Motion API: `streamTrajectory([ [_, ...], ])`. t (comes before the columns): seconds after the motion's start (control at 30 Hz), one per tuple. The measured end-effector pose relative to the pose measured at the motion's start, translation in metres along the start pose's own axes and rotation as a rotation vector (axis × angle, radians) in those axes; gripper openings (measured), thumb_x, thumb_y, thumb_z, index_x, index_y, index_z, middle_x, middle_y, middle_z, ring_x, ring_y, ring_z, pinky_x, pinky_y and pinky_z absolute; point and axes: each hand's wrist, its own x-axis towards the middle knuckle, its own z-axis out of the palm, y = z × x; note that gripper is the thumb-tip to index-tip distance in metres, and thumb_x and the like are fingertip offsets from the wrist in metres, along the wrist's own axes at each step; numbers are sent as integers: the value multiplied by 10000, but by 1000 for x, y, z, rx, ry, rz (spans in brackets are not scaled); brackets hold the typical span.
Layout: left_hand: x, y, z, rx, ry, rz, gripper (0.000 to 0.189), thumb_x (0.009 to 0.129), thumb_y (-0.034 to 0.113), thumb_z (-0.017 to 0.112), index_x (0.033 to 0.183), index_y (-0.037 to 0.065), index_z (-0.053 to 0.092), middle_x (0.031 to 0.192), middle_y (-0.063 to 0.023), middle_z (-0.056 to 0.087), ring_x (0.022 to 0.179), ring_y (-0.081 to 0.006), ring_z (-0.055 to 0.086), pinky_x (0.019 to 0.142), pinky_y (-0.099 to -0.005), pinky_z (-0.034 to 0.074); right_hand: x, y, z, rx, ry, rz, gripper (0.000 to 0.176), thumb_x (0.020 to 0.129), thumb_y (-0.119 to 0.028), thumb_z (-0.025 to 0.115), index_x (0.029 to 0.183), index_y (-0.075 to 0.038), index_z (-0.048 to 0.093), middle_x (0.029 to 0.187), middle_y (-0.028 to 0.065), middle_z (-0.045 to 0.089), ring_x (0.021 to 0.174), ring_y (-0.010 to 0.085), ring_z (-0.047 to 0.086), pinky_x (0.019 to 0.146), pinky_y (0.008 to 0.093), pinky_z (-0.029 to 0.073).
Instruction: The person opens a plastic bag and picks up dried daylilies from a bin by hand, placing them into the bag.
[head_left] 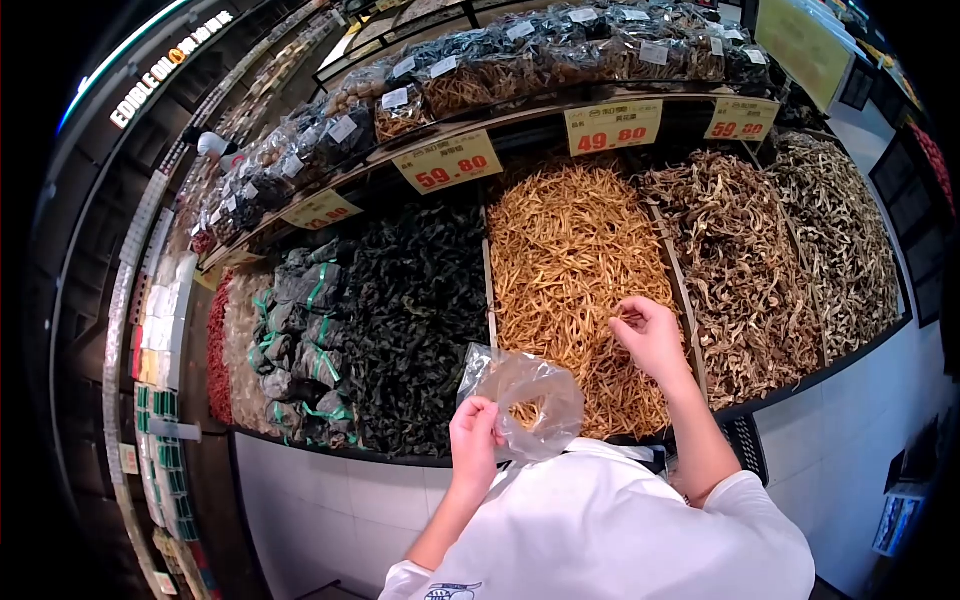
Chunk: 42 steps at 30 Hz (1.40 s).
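My left hand pinches the edge of a clear plastic bag, whose mouth gapes upward. Through the bag's opening some golden strips show. My right hand is over a bin of thin golden dried daylily buds, at its right side. Thumb and fingers are brought together there, close above the heap; I cannot tell what is between the fingertips. The bag overlaps the front of this bin and the edge of the dark dried seaweed or fungus on its left.
Right of the daylily bin lie brown dried strips and paler dried strips. Dark bundles tied with green bands fill the left. Price signs line the back below a shelf of bagged goods. Wooden dividers separate bins.
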Motion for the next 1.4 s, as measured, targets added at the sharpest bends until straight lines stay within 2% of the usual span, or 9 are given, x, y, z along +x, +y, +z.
streamTrajectory([
  [0.27, 11, -3, 5, 31, 33, -50, 105, 974, 136, 585, 888, 84, 554, 684, 38, 533, 574, -39, 485, 529, -197, 404, -34, -28, -7, 509, -454, -12, 154, 854, 39, 713, 998, 29, 658, 985, 52, 653, 865, 95, 628, 739, 226, 523],
  [0.73, -7, -5, 14, 113, 36, 70, 73, 977, 77, 561, 909, 71, 535, 722, 20, 541, 593, -45, 491, 539, -201, 414, -65, 52, 177, -134, -767, -323, 211, 928, -203, 605, 1003, -13, 660, 883, 110, 652, 781, 192, 650, 701, 347, 529],
  [0.8, -9, -5, 13, 112, 43, 81, 72, 978, 74, 558, 910, 70, 534, 725, 16, 546, 596, -44, 492, 539, -201, 414, -69, 12, 161, 671, -926, 517, 272, 937, -253, 561, 1036, -10, 632, 920, 126, 666, 809, 223, 648, 737, 362, 521],
  [0.87, -12, -7, 12, 123, 47, 97, 78, 979, 73, 554, 904, 68, 530, 730, 11, 554, 597, -45, 494, 536, -200, 413, -70, 4, 155, 654, -871, 581, 236, 929, -202, 569, 1042, 2, 607, 959, 128, 678, 841, 233, 646, 758, 381, 519],
  [0.93, -13, -12, 11, 110, 47, 100, 83, 979, 75, 553, 900, 69, 528, 730, 13, 557, 593, -46, 496, 532, -199, 413, -69, 18, 146, 110, -921, -161, 239, 931, -175, 593, 1085, 5, 618, 1005, 121, 686, 894, 215, 658, 797, 363, 527],
  [1.03, -13, -16, 10, 65, 53, 82, 84, 983, 78, 549, 901, 74, 528, 731, 17, 556, 594, -46, 497, 532, -198, 412, -70, 3, 102, -10, -727, -458, 275, 928, -142, 636, 1155, 13, 616, 1044, 130, 688, 938, 187, 666, 836, 332, 533],
  [1.13, -13, -18, 12, 61, 51, 59, 84, 983, 91, 585, 916, 64, 544, 706, 33, 541, 592, -33, 505, 538, -195, 426, -69, 8, 63, 239, -967, 68, 315, 923, -131, 675, 1200, 9, 615, 1078, 120, 690, 976, 166, 666, 866, 298, 532],
  [1.23, -12, -18, 14, 44, 85, 43, 82, 983, 91, 583, 914, 69, 543, 706, 33, 546, 588, -30, 496, 535, -197, 420, -67, 16, 29, 418, -971, 209, 275, 935, -114, 671, 1178, 8, 624, 1038, 76, 685, 942, 118, 651, 839, 260, 530],
  [1.4, -10, -16, 16, 4, 76, 33, 89, 983, 97, 586, 909, 75, 540, 691, 36, 532, 581, -33, 490, 531, -194, 410, -48, 27, 1, 195, -476, 159, 183, 905, -72, 697, 1066, 7, 660, 887, -17, 627, 770, 54, 558, 707, 202, 483],
])
